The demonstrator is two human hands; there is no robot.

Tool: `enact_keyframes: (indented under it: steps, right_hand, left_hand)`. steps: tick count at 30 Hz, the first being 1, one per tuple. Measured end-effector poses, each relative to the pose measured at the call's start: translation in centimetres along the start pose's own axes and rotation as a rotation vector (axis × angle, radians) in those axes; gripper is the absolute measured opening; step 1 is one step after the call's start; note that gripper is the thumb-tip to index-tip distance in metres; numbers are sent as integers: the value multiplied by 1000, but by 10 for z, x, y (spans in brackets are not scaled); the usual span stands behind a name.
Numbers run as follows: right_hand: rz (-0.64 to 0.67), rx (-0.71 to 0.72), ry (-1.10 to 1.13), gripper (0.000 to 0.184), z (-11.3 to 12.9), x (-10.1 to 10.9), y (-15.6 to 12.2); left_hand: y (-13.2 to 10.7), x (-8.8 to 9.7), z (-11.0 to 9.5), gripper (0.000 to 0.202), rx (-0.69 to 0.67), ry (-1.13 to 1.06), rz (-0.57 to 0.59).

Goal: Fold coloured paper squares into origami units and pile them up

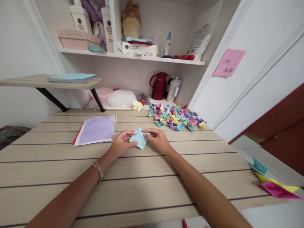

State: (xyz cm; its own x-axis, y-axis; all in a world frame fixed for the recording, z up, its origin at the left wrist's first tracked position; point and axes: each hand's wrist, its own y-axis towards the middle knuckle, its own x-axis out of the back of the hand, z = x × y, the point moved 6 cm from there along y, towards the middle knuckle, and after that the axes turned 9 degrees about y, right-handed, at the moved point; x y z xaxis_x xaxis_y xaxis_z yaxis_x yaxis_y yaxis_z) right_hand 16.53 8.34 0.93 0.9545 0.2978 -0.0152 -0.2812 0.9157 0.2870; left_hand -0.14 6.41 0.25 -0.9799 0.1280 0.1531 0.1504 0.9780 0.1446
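Paper piece [139, 137], light blue and half-folded, is pinched between the left hand [121, 142] and right hand [158, 138] low over the counter [142, 177]. Loads of folded pieces [177, 118] are already piled behind; a stack of flat sheets [96, 129] looks yet to be folded.

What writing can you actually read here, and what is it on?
"250": handwritten on the pink note; marks below it unclear.
Print on the white boxes, wipes pack and bag on the shelf: too small.
No text on the blue paper in left hand and right hand.
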Motion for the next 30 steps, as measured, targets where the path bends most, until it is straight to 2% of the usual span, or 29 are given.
enact_keyframes:
  steps: [4,8,12,16,24,30]
  right_hand:
    - [61,17,-70,42,6,-5,-2]
    - [58,95,-206,26,16,-7,-4]
    - [61,74,-138,25,17,-9,-5]
    - [84,20,-72,28,13,-11,-5]
    - [148,-97,-15,30,3,-11,-4]
    - [278,-133,78,34,4,-19,-6]
  left_hand:
    - [1,3,1,48,-41,17,-39]
    - [1,8,-2,40,-38,35,-109]
    - [2,10,-3,28,-36,91,-126]
    - [3,9,-2,18,-58,149,-98]
    - [1,1,2,22,-10,108,22]
    - [3,1,2,19,2,36,14]
